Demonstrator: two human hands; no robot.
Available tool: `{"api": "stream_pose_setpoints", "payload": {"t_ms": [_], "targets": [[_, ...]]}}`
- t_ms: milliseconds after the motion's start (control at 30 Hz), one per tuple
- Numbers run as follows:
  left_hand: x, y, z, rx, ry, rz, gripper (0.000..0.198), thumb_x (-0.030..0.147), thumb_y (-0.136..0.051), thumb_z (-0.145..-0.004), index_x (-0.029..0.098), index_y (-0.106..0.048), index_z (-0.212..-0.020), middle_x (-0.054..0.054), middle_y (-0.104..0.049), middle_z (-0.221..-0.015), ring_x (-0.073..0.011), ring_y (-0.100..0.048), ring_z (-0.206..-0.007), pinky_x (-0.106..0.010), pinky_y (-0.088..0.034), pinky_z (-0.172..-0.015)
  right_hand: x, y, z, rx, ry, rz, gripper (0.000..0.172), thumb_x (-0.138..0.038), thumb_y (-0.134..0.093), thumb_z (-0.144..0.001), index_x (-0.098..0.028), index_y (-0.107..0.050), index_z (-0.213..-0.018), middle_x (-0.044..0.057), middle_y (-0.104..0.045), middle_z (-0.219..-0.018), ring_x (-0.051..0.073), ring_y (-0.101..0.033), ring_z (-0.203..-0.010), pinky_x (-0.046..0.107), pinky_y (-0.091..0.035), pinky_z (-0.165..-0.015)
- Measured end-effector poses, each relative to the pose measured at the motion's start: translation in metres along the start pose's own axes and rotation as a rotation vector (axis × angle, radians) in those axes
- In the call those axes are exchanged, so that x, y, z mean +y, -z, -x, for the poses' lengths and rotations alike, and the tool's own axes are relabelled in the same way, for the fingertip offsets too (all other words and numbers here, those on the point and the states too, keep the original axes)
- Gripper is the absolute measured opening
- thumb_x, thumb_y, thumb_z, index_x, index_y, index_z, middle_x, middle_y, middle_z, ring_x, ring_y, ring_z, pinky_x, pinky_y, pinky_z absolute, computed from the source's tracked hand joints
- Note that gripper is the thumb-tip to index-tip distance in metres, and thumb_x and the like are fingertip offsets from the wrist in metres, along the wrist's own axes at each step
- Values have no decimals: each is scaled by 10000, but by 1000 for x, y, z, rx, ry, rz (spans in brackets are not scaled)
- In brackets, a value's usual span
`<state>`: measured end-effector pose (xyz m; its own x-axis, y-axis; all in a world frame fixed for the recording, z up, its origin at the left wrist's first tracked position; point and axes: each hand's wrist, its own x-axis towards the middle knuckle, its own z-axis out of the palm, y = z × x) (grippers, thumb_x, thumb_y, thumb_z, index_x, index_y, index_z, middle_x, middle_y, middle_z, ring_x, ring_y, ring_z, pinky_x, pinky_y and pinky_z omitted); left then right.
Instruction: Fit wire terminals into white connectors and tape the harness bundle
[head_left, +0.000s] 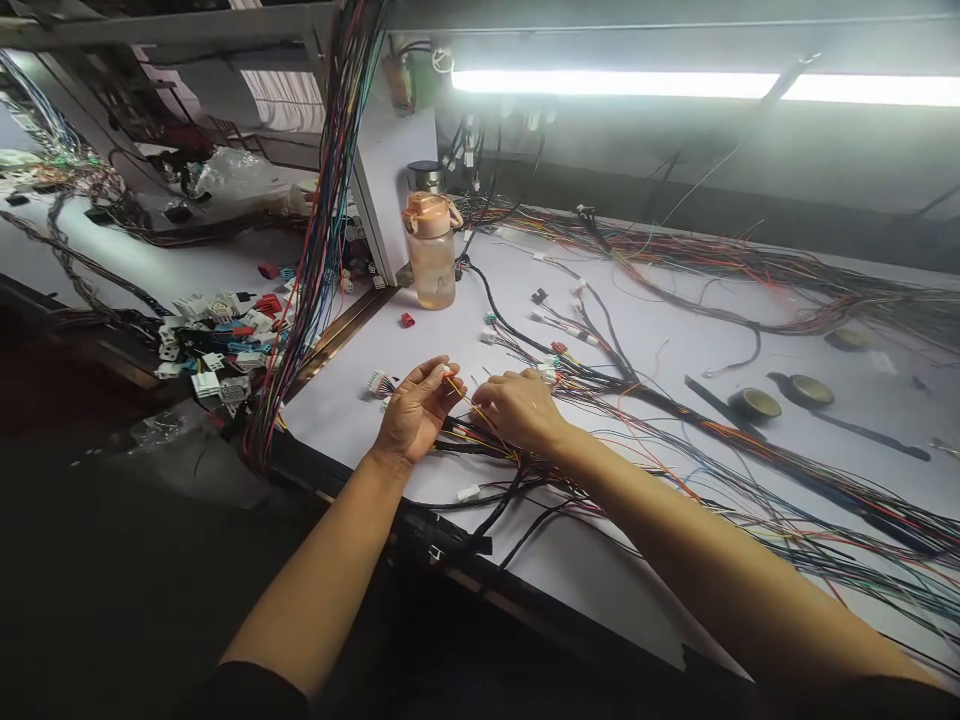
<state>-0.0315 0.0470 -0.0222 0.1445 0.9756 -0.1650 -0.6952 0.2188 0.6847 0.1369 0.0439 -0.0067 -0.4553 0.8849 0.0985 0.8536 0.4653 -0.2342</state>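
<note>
My left hand is closed, thumb and fingers pinching a small red-and-white connector. Thin yellow-orange wires run from this connector down to the harness. Just to the right, my right hand has its fingers pinched together over a wire; the fingertips are partly hidden. Beneath both hands lies a wire harness with black-taped branches. A white multi-pin connector rests left of my left hand, and another white connector lies near the table's front edge.
A water bottle stands at the back, with a red connector before it. Loose connectors are heaped at left beside a hanging wire bundle. Tape rolls and long harness branches lie at right. A lamp hangs above.
</note>
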Motion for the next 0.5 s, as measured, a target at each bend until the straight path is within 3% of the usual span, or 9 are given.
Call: {"api": "stream_pose_setpoints", "payload": {"t_ms": [133, 300, 500], "targets": [[0, -1, 0, 5, 3, -3, 152, 111, -711, -742, 147, -684, -887, -34, -696, -850, -96, -664, -709, -251, -554, -779, -1, -1, 1, -15, -15, 17, 172, -277, -604, -868, -206, -665, -724, 52, -714, -834, 192, -620, -769, 330, -295, -724], [1, -2, 0, 12, -2, -23, 141, 118, -706, -754, 150, -691, -891, -33, -695, -854, -87, -661, -706, -230, -551, -760, 3, 11, 11, 62, -150, 2, 155, -279, -522, -931, -198, -646, -884, 54, -709, -818, 196, -621, -779, 329, -296, -747], [1, -2, 1, 3, 8, -21, 158, 109, -713, -749, 148, -695, -901, -31, -692, -875, -92, -665, -733, -224, -549, -766, 5, 10, 25, 385, -95, -214, 158, -261, -522, -935, -221, -645, -844, -1, -712, -819, 141, -604, -730, 294, -300, -725]]}}
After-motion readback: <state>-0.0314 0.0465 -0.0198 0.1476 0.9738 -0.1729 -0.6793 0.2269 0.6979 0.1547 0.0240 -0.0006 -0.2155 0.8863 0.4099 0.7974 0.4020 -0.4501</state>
